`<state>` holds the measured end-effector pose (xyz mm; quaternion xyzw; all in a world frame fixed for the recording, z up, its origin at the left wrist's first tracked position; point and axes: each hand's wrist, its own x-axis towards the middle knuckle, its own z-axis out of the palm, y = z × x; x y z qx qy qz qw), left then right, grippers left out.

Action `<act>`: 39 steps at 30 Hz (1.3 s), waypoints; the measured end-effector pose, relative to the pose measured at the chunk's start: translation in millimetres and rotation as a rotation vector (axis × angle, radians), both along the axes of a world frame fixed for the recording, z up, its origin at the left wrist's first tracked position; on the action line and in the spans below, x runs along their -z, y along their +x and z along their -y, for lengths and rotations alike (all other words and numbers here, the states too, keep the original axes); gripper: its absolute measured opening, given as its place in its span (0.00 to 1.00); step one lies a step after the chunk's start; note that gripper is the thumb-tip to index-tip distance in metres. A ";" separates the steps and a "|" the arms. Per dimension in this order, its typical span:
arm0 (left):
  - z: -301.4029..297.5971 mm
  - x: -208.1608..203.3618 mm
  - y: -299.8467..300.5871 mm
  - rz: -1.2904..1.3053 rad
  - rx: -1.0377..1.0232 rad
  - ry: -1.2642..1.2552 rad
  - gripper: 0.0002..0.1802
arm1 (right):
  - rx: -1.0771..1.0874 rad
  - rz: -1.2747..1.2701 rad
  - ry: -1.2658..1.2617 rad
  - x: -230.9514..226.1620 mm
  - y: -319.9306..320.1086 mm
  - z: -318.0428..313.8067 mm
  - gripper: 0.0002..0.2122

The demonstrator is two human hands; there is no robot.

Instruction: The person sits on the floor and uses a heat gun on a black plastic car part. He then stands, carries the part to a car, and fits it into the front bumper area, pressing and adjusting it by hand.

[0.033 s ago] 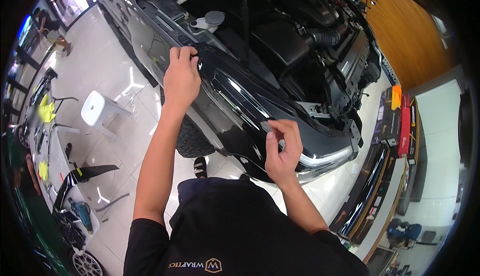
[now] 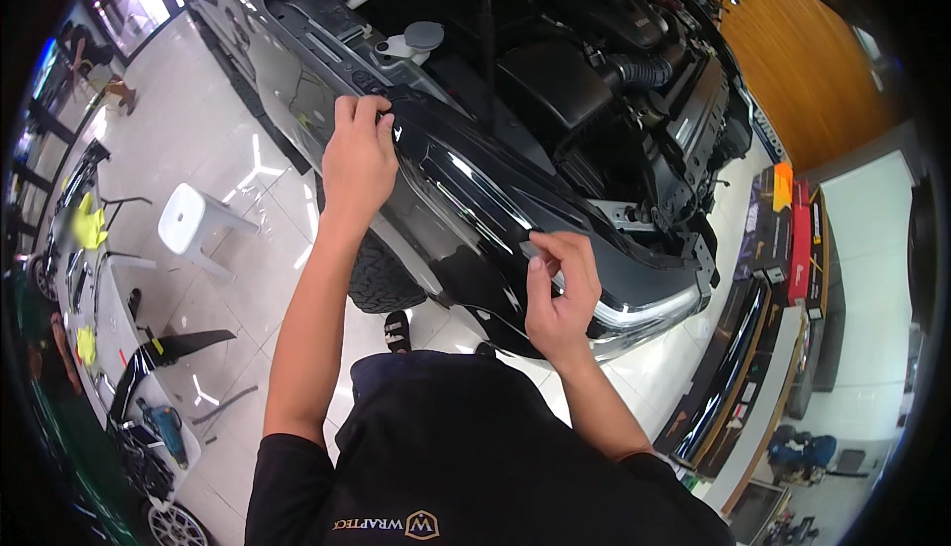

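Observation:
The front corner of a vehicle stands before me, with a long glossy dark headlight (image 2: 461,184) set into its black and grey bodywork. At the far end of that lamp, my left hand (image 2: 359,160) rests with bent, closed fingers against its upper edge; whatever the fingertips grip is hidden. Nearer the front, my right hand (image 2: 563,298) pinches a small flat grey piece (image 2: 529,249) between thumb and fingers, close against the lamp's surface. Below the lamp a dark tyre (image 2: 384,276) shows in the wheel arch.
Beyond the lamp lies the open engine bay (image 2: 555,80). A white stool (image 2: 193,219) stands on the tiled floor to the left. Farther left, a table carries a blue power tool (image 2: 163,429) and yellow cloths (image 2: 91,224). Long boxes (image 2: 728,378) lie at right. A person (image 2: 94,60) is far left.

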<state>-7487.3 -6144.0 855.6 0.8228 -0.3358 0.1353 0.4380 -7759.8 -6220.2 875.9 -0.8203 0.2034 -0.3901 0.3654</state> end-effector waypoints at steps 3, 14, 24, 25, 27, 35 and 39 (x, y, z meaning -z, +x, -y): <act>-8.6 -1.8 5.4 0.041 0.068 -0.026 0.08 | 0.086 -0.155 -0.299 -2.7 20.9 -5.5 0.17; -17.8 -14.5 31.2 -0.039 0.271 -0.012 0.11 | 0.138 -0.492 -0.479 1.2 70.8 -23.0 0.30; -20.7 -12.5 27.6 0.056 0.296 -0.015 0.12 | 0.142 -0.681 -0.536 -2.5 64.2 -46.8 0.32; -20.0 -12.9 28.0 0.052 0.303 -0.027 0.11 | 0.128 -0.695 -0.537 -3.3 62.1 -48.6 0.30; -19.9 -13.9 29.7 0.036 0.312 -0.038 0.11 | 0.099 -0.693 -0.549 -4.0 58.7 -51.4 0.28; -18.8 -12.9 25.0 -0.022 0.261 -0.002 0.10 | 0.150 -0.555 -0.435 -0.7 61.8 -49.4 0.24; -17.8 -13.0 23.9 0.011 0.247 -0.009 0.10 | 0.170 -0.573 -0.444 2.9 63.4 -56.7 0.22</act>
